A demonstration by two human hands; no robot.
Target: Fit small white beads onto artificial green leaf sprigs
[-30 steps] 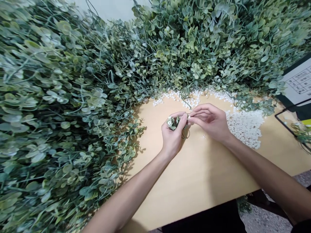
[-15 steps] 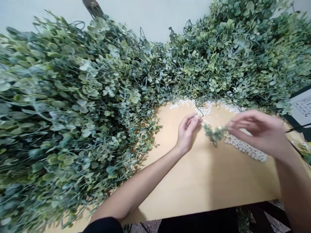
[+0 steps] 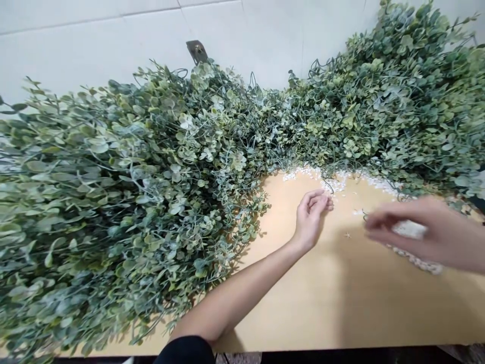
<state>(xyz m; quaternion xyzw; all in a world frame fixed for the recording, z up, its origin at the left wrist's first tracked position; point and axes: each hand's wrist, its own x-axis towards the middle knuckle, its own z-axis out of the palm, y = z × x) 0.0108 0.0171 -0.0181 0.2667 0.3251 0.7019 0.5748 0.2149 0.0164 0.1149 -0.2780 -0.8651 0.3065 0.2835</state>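
Observation:
My left hand (image 3: 312, 220) is over the table's middle with its fingers curled and thumb pressed against them in a pinch. What lies in the pinch is too small to make out; a thin dark stem (image 3: 329, 186) curves just beyond the fingertips. To the right, my right hand (image 3: 420, 227) is smeared by motion, fingers bent and thumb below. Whether it holds anything cannot be told. Small white pieces (image 3: 417, 260) lie beneath it, partly hidden by the hand. One star-shaped white piece (image 3: 347, 235) sits alone between the hands.
A big heap of green leafy sprigs (image 3: 151, 202) covers the table's left side and continues along the back to the right. More white pieces (image 3: 303, 173) are scattered at its foot. The wooden table (image 3: 288, 303) ends at a front edge near my body; a pale wall stands behind.
The leafy sprig that was between my hands is out of sight. My right hand has moved to the right, away from the left. The camera view has shifted; my left hand keeps its pinch.

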